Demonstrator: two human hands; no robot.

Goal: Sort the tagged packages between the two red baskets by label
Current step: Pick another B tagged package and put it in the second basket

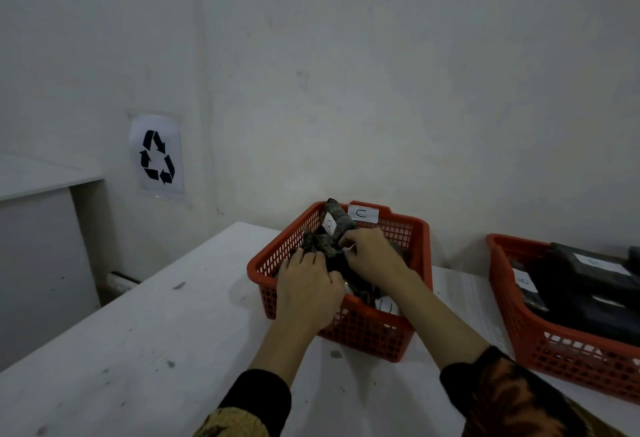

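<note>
A red mesh basket (pixel 408 336) stands in the middle of the white table, with a white card marked "U" (pixel 362 213) on its far rim. Both my hands reach into it. My left hand (pixel 306 286) and my right hand (pixel 372 254) hold a dark crumpled package (pixel 330 234) that sticks up above the rim and carries a white tag marked "R" (pixel 329 225). More dark packages lie under my hands, one with a white tag (pixel 386 306). A second red basket (pixel 526 329) at the right holds dark packages with white tags (pixel 594 262).
The white table (pixel 156 350) has scuffed bare surface to the left of the baskets. A wall stands close behind, with a recycling sign (pixel 156 156) taped on it. A white shelf or counter (pixel 38 176) juts out at the far left.
</note>
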